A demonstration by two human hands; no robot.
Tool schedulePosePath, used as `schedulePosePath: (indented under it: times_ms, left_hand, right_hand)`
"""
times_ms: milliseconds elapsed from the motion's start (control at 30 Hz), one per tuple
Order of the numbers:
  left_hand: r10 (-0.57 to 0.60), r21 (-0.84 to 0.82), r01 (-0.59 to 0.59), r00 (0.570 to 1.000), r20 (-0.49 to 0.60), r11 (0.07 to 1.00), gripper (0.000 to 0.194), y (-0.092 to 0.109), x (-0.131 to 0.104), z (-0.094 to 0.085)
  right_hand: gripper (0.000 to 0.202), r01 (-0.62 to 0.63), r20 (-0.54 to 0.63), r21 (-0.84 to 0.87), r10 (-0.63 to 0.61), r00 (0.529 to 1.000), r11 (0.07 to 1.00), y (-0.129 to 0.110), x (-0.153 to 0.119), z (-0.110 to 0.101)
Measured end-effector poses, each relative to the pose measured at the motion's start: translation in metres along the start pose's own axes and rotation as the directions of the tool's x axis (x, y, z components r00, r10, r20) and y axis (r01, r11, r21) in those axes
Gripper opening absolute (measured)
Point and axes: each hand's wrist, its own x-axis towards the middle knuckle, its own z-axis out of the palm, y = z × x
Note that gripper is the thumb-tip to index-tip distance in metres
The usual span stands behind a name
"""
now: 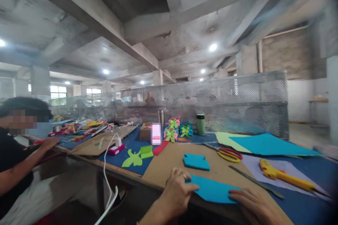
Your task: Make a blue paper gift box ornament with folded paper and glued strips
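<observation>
- Currently, the blue sheet (215,189) lies at the near edge of the brown cardboard (163,170) on the bench (298,204).
- The hands are apart, one at each end of it: the left hand (176,190) is closed over its left end, while the right hand (252,205) has fingertips on its right corner; whether that one pinches, I cannot tell.
- A folded blue piece (196,162) sits just beyond.
- Farther back stands a small carton (145,132), its contents hidden.
- Behind it is a steel flask (161,117); to the right, a green tumbler (200,125) wears a black lid, so neither interior shows.
- Between these two stand small pink and blue paper shapes with green bows (171,134), insides unseen.
- A magenta box (116,149) carries a white charger (118,142) on top.
</observation>
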Motion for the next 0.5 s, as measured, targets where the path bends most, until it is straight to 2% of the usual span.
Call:
schedulePosePath:
  times_ms: [100,233,367,500]
  left_hand:
    - [-0.080,-0.037,0.080,0.997,0.015,0.996,0.031,0.003,-0.006,-0.008]
    - [-0.144,-0.149,0.151,0.988,0.061,0.977,0.029,0.000,-0.012,-0.021]
    - [-0.160,-0.266,0.179,0.983,0.092,0.947,0.024,-0.009,-0.013,-0.027]
    - [-0.144,-0.338,0.169,0.985,0.097,0.926,0.022,-0.010,-0.013,-0.031]
  right_hand:
    - [0.028,-0.096,0.038,0.061,0.093,0.995,0.994,-0.022,0.002,-0.011]
    - [0.028,-0.166,0.068,0.119,0.159,0.985,0.979,-0.045,0.004,-0.024]
    - [0.023,-0.212,0.036,0.209,0.209,0.977,0.955,-0.049,0.001,-0.032]
    - [0.024,-0.233,0.048,0.269,0.228,0.972,0.935,-0.049,-0.002,-0.036]
